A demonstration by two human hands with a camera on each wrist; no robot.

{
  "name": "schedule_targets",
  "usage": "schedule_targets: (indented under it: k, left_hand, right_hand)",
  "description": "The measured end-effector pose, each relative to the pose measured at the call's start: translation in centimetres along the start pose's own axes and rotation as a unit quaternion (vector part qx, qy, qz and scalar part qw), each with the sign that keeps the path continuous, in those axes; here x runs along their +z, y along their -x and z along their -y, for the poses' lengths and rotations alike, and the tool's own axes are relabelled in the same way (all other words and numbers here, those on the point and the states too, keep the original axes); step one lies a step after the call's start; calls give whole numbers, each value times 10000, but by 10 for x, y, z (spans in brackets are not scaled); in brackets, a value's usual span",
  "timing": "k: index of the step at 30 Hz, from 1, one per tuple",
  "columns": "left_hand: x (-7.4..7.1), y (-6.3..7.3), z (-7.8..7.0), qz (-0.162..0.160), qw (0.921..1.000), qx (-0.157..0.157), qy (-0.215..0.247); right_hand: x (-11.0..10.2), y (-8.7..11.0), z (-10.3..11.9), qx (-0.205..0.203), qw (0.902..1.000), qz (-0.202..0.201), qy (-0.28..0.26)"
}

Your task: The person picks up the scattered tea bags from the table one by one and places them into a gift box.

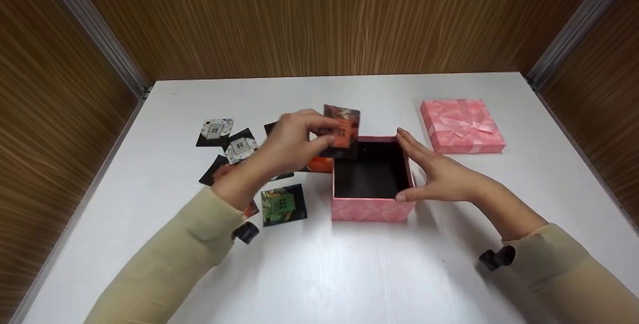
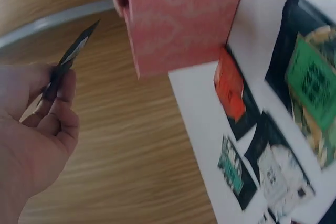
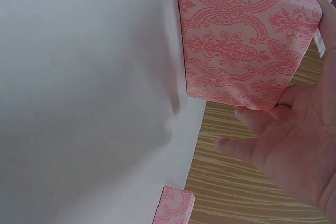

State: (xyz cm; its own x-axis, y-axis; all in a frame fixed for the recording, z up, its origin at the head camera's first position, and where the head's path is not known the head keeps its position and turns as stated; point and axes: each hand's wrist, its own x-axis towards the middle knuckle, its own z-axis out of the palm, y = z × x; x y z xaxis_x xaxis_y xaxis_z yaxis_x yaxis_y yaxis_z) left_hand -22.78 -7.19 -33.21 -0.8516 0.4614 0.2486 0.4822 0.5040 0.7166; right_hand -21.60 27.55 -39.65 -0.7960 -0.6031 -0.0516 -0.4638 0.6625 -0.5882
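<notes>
My left hand (image 1: 294,142) pinches a small flat square packet (image 1: 346,137), black with an orange-red label, between thumb and fingers. It is held up over the back left rim of an open pink patterned box (image 1: 370,210) with a dark interior. In the left wrist view the packet (image 2: 71,51) appears nearly edge-on. My right hand (image 1: 439,171) holds the box by its right side, thumb at the front corner and fingertips at the back corner. In the right wrist view, the other fingers (image 3: 239,149) extend along and past the box's edge.
Several similar packets lie left of the box, among them a green one (image 1: 282,205) and white ones (image 1: 240,146), partly hidden under my left arm. A pink lid (image 1: 462,127) with a bow lies to the back right. Wood-grain panels (image 1: 319,19) enclose the white table.
</notes>
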Motion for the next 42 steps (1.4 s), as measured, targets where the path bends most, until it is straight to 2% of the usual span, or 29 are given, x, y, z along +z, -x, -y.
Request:
schedule_targets:
  k: [5,10,15,20,25,31,33,42]
  left_hand:
    - [30,-10,-2,515,9984,127,-205]
    - [51,-18,-1,969,9938,318,-437]
    - [68,-26,-3,1390,9853,528,-845]
    - [83,-33,-5,1861,9735,404,-1263]
    - [91,-39,-7,2245,9585,178,-1749]
    - [95,-44,-8,2459,9414,263,-2296]
    - [95,-45,-7,2502,9385,266,-2366]
    - [101,-49,-9,2550,9342,123,-2491]
  right_hand:
    - [1,-2,-1,21,10000,-10,9]
    - [1,-2,-2,-1,10000,11,-6]
    - [1,1,-2,-41,10000,-17,-28]
    - [2,4,-3,-25,10000,-6,-67]
    - [2,4,-2,-4,10000,-21,-62]
    - [1,1,-1,-46,10000,-20,-30]
    - [1,1,-1,-52,10000,-15,-15]
    - [-1,0,-1,-62,10000,-5,-7]
